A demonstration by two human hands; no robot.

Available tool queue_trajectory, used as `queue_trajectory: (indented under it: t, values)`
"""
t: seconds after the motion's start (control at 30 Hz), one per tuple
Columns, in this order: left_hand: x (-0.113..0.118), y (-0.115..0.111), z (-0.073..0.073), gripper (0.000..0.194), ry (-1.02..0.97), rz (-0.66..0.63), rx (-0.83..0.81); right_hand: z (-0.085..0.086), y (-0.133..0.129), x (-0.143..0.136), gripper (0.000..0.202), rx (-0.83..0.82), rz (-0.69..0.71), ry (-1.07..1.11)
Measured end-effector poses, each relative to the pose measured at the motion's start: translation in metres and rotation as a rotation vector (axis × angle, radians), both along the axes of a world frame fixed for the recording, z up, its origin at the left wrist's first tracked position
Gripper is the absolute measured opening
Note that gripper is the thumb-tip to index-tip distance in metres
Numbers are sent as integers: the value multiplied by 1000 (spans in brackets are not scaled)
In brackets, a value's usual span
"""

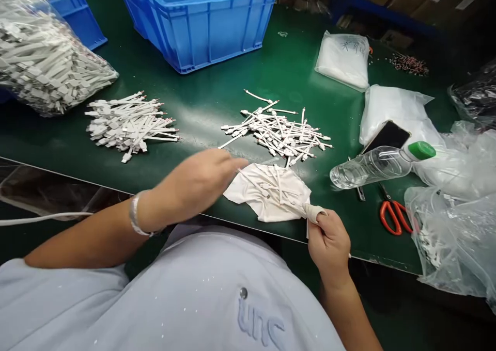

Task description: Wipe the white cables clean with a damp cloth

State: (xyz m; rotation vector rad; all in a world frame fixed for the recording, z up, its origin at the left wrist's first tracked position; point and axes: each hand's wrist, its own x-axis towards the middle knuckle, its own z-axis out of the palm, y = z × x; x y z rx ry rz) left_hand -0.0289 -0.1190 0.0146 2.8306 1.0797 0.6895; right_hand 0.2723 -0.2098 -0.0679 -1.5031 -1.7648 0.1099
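Note:
My left hand (194, 183), slightly blurred, reaches over the near table edge with its fingertips pressed together beside a white cloth (242, 196). What it pinches, if anything, is too small to make out. Several short white cables (279, 183) lie on the cloth. At the cloth's right edge my right hand (329, 240) is closed, a cream finger cot (314, 211) on one finger. A thin white cable runs towards its fingertips, and a small white tip shows below the fist. Behind the cloth is a loose heap of short white cables (282, 134).
Another cable pile (124, 124) lies left, near a full clear bag (50, 62). A blue bin (217, 31) stands behind. To the right are a water bottle (372, 166), a phone (387, 136), orange-handled scissors (393, 217) and plastic bags (457, 237).

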Motion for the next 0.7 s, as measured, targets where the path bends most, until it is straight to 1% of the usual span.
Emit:
queue_trajectory:
  t: [0.07,0.17,0.2,0.23,0.27,0.3,0.33,0.37,0.43,0.5,0.57,0.63,0.7]
  values:
    - [-29,3,0,32,54,229,-34,0,0,-1,16,10,-3,2]
    - [-70,7,-2,41,265,544,-127,0,1,-3,18,22,-6,8]
    - [-80,9,-2,41,327,604,-177,0,1,-4,19,23,-7,12]
    - [-86,10,-2,39,337,713,-193,0,1,-4,19,22,-11,15]
    - [-90,12,-2,36,319,774,-199,0,1,-5,19,21,-17,19]
    - [-90,13,-2,35,268,798,-187,1,1,-6,19,20,-25,22]
    - [-87,15,-2,35,204,779,-172,1,2,-6,19,20,-33,25]
    - [-80,17,-3,35,148,708,-162,1,2,-6,19,23,-42,27]
    - [-59,21,-5,36,107,458,-168,2,2,-7,20,40,-56,30]
    - [-29,25,-9,34,176,153,-216,2,2,-8,21,55,-65,27]
    - [3,25,-13,29,119,12,-158,2,2,-8,22,62,-66,21]
    - [33,20,-14,26,182,-121,-101,1,1,-7,23,68,-65,15]
    - [59,14,-12,21,303,-253,-45,1,1,-7,23,79,-69,6]
